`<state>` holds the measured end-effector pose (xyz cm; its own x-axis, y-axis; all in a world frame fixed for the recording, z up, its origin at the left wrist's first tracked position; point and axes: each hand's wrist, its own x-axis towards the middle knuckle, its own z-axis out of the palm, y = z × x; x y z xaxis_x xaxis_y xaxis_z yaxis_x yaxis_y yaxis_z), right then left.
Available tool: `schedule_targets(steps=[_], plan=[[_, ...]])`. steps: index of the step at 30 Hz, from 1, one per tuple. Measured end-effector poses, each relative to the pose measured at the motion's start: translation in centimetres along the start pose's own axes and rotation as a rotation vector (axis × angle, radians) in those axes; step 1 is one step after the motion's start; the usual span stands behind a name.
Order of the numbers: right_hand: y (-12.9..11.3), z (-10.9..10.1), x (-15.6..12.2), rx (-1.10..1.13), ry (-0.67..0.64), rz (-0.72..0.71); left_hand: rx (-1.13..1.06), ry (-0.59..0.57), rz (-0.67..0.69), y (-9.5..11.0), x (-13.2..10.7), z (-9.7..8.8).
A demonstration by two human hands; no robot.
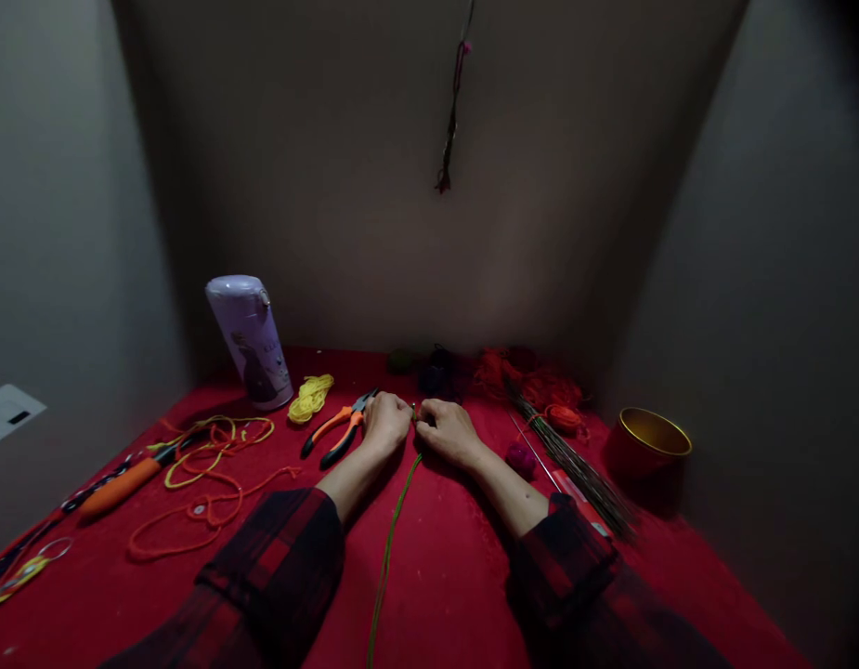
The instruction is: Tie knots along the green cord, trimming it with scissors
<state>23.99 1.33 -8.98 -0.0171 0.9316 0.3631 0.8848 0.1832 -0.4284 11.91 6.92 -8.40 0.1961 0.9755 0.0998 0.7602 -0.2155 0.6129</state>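
Mid-table, my left hand [388,420] and my right hand [449,432] are close together, fingers pinched. Between their fingertips shows a tiny bit of green cord; what exactly is formed there is too small to make out. From just below my right fingers the green cord [389,548], several strands thick, runs down the red cloth toward me. Touching or just behind my left hand are the jaws of a pair of pliers [342,429] with orange and black handles. A magenta yarn ball [521,459] lies beside my right forearm.
At the left stand a lilac bottle [252,339], a yellow yarn bundle [310,398], loose orange yarn [220,492] and an orange-handled tool [123,488]. To the right lie red yarn [530,379], a bunch of thin sticks [575,465] and a gold-rimmed bowl [628,455]. A braided cord [451,121] hangs above.
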Motion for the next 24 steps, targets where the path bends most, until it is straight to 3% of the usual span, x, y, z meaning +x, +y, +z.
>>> schedule_targets(steps=[4,8,24], plan=[[-0.06,0.03,0.00,-0.015,-0.007,0.024,-0.104,0.099,0.121,-0.99,0.25,0.42],[-0.10,0.03,0.03,-0.012,-0.005,0.020,-0.085,0.092,0.191,-1.22,0.36,0.57],[0.61,-0.09,0.22,-0.081,-0.002,0.052,0.028,0.111,0.213,-0.88,0.25,0.63]])
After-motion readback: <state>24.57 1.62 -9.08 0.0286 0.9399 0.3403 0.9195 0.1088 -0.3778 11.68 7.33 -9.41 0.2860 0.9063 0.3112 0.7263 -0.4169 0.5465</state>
